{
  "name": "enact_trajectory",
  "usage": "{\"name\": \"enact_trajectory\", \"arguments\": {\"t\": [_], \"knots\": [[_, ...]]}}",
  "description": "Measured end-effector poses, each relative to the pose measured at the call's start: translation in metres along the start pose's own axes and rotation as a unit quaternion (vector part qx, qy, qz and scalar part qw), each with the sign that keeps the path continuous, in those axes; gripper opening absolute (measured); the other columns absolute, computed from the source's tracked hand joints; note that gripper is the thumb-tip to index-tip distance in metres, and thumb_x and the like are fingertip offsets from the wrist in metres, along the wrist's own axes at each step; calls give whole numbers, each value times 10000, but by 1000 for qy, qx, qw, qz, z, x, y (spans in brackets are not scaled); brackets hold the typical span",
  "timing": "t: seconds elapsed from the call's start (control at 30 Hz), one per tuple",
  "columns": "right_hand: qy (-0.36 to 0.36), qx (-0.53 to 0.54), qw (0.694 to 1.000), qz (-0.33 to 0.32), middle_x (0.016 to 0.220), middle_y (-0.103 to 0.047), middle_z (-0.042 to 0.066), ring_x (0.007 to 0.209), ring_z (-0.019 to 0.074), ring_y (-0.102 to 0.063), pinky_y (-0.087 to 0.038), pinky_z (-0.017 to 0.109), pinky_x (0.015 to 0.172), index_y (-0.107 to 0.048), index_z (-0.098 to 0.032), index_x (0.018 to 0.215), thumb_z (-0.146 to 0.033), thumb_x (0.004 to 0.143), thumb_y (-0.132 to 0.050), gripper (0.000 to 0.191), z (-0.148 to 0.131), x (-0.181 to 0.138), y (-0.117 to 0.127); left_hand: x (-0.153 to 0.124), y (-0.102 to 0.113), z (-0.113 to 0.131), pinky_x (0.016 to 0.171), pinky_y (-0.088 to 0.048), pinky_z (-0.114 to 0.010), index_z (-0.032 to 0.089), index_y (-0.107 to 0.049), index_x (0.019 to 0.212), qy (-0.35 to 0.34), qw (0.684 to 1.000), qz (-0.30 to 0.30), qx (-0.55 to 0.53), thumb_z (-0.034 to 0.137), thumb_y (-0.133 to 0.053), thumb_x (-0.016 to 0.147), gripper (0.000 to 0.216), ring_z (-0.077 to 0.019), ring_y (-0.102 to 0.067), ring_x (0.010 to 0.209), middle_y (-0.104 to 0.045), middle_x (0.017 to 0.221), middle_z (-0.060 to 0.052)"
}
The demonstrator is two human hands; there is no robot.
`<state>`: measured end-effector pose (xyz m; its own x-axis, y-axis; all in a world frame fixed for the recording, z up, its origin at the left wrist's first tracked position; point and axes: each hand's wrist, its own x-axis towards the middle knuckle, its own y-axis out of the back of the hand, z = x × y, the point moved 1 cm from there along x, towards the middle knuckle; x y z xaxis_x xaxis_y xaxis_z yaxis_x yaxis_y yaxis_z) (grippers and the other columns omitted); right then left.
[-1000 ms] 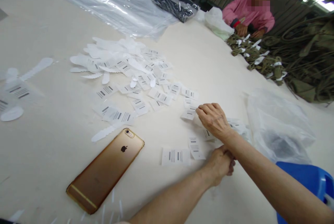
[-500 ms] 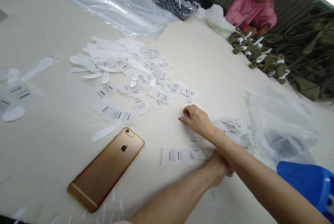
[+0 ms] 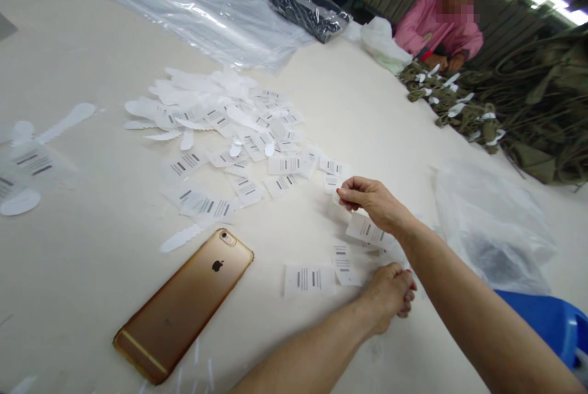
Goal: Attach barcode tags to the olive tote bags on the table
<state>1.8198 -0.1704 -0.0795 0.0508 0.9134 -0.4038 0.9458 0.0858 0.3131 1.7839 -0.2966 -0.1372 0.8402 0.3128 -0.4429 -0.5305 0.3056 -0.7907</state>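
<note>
My right hand point(image 3: 370, 199) is pinched at thumb and forefinger, a small white printed label point(image 3: 337, 199) at its fingertips just above the table. Lower down, my left hand point(image 3: 392, 291) is closed, its fingers curled. White printed labels point(image 3: 367, 230) fan out between the two hands and appear to come from my left hand; my right forearm partly covers them. Two single labels lie on the table close to my left wrist: one flat label point(image 3: 309, 280) and one upright label point(image 3: 343, 264). Another label point(image 3: 333, 166) lies beyond my right fingertips.
A pile of labels and white tag strips point(image 3: 206, 97) spreads across the table. A gold phone point(image 3: 188, 305) lies at front left. Clear plastic sheets point(image 3: 197, 8) are at the back, a plastic bag point(image 3: 496, 222) and blue object point(image 3: 537, 320) right. A person in pink point(image 3: 436, 26) handles green straps point(image 3: 459, 106).
My right hand has lifted slightly and moved right, with a label in its fingertips. The labels between my hands have shifted. Loose labels at the pile's near edge lie differently.
</note>
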Motion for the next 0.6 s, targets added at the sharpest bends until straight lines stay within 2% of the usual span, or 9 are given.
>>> {"name": "enact_trajectory", "arguments": {"t": [0.3, 0.6], "knots": [[71, 84, 993, 33, 606, -545, -24, 544, 74, -442, -337, 226, 536, -567, -155, 712, -326, 692, -672, 201, -6, -19, 6, 5, 2, -6, 392, -149, -206, 184, -390, 675, 0, 1000, 3, 9, 239, -426, 748, 98, -31, -204, 330, -324, 466, 76], [79, 193, 975, 77, 616, -534, -27, 554, 71, -431, -329, 205, 519, -596, -176, 710, -271, 672, -693, 141, -14, -35, 15, 6, 2, -7, 402, -159, -204, 186, -393, 686, 5, 1000, 6, 20, 300, -449, 747, 140, -28, -225, 346, -330, 480, 78]]}}
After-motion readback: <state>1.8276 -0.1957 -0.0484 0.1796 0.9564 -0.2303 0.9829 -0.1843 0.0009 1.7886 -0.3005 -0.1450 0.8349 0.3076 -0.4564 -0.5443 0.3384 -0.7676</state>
